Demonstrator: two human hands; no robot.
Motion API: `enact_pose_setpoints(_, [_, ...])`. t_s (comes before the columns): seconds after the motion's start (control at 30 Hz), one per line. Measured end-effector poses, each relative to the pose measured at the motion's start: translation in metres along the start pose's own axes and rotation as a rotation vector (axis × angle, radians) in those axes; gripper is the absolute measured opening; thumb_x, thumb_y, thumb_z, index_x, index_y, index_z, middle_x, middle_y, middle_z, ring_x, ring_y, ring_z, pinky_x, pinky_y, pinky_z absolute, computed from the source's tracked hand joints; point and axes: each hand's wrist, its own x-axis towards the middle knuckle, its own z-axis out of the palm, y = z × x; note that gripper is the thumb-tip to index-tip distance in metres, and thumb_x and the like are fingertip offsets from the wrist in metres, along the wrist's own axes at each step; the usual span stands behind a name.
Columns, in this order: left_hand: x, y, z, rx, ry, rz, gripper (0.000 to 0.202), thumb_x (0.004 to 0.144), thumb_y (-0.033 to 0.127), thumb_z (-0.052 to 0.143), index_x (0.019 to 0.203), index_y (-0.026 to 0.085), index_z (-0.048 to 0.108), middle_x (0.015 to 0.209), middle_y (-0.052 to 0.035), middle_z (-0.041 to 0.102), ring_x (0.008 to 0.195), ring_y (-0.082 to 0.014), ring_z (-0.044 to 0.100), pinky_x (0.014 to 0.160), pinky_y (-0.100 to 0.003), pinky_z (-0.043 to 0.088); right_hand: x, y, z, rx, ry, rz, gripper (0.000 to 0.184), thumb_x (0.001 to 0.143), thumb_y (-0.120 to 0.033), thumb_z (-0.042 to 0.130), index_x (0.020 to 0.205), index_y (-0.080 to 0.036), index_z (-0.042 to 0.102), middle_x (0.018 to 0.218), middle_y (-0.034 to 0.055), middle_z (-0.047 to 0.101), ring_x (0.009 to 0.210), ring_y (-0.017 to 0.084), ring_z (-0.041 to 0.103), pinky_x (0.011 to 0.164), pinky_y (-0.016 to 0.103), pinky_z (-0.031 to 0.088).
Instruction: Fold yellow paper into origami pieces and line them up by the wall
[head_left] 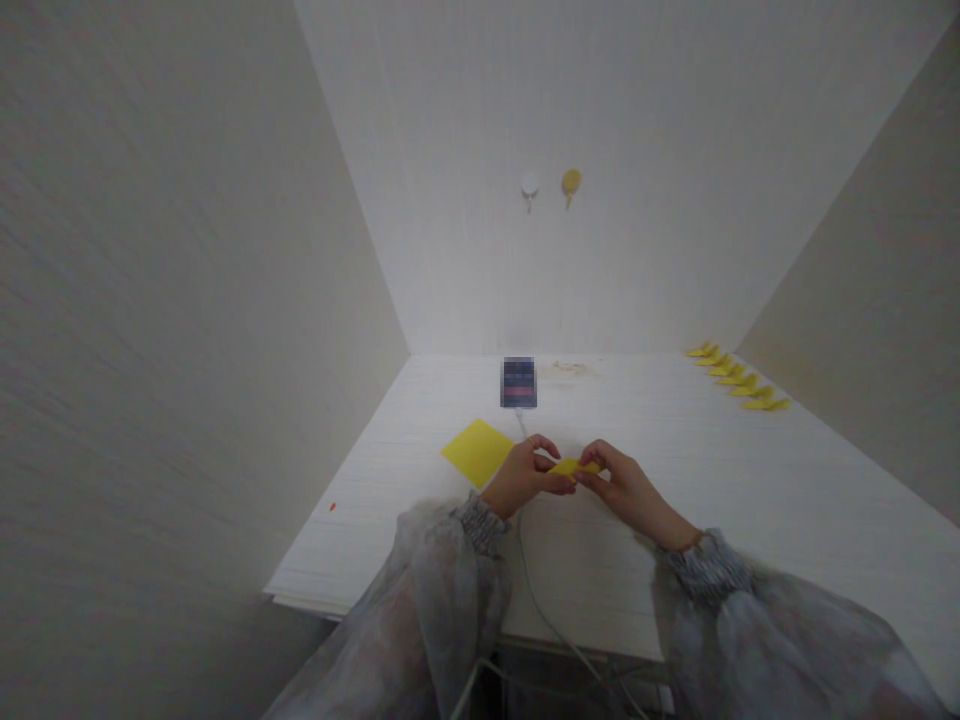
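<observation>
My left hand [525, 475] and my right hand [626, 490] meet over the middle of the white table [750, 480]. Both pinch a small folded piece of yellow paper [571, 466] between thumb and fingers, just above the tabletop. A flat square sheet of yellow paper [477, 451] lies on the table just left of my left hand. Sheer grey sleeves cover both forearms.
A phone [518, 382] lies behind my hands, its white cable [540, 610] running toward me off the front edge. Several folded yellow paper pieces [739, 377] line the far right edge. Two hooks [551, 185] hang on the back wall. Walls close in on three sides.
</observation>
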Motion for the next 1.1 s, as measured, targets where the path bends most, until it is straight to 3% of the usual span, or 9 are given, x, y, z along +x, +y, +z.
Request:
enact_pose_setpoints(0.23, [0.0,-0.002,0.002,0.025,0.043,0.021,0.041,0.051,0.017,0.07,0.078,0.015,0.04,0.059,-0.0034,0.065,0.053,-0.0151,0.061,0.055,-0.026,0.046,0.001,-0.003,0.001,0.027,0.024,-0.004,0.014,0.07,-0.027,0.054,0.072,-0.02,0.042,0.059,-0.0034,0.048,0.054,0.012,0.046,0.051,0.025,0.038])
enact_pose_setpoints(0.43, [-0.003,0.003,0.004,0.018,0.095,0.045,0.04,0.051,0.013,0.07,0.077,0.016,0.039,0.058,-0.0023,0.064,0.053,-0.0152,0.061,0.054,-0.025,0.046,0.002,0.001,0.006,0.075,0.027,-0.036,0.013,0.072,-0.027,0.053,0.076,-0.02,0.043,0.069,0.0001,0.052,0.064,0.015,0.051,0.059,0.03,0.043])
enact_pose_setpoints(0.6, [-0.002,0.004,0.001,-0.001,0.105,0.062,0.04,0.051,0.014,0.07,0.078,0.016,0.039,0.06,-0.0026,0.065,0.057,-0.0157,0.062,0.056,-0.026,0.047,0.002,0.007,0.008,0.325,0.04,0.079,0.028,0.069,-0.031,0.057,0.091,-0.021,0.043,0.082,0.003,0.054,0.074,0.017,0.056,0.066,0.033,0.045])
enact_pose_setpoints(0.77, [-0.002,0.003,-0.003,0.014,0.122,0.075,0.041,0.051,0.017,0.071,0.079,0.015,0.04,0.06,-0.002,0.064,0.057,-0.0153,0.061,0.055,-0.025,0.046,0.001,0.001,0.004,0.586,-0.065,0.223,0.03,0.072,-0.032,0.055,0.096,-0.019,0.041,0.062,-0.0012,0.058,0.059,0.015,0.058,0.061,0.031,0.046])
enact_pose_setpoints(1.1, [-0.002,0.004,0.001,-0.014,0.088,0.034,0.041,0.051,0.017,0.071,0.077,0.015,0.039,0.06,-0.0025,0.064,0.058,-0.0159,0.062,0.059,-0.029,0.048,0.001,-0.004,0.003,0.632,-0.084,0.228,0.033,0.066,-0.028,0.06,0.092,-0.019,0.044,0.07,-0.0001,0.059,0.059,0.014,0.058,0.059,0.03,0.046])
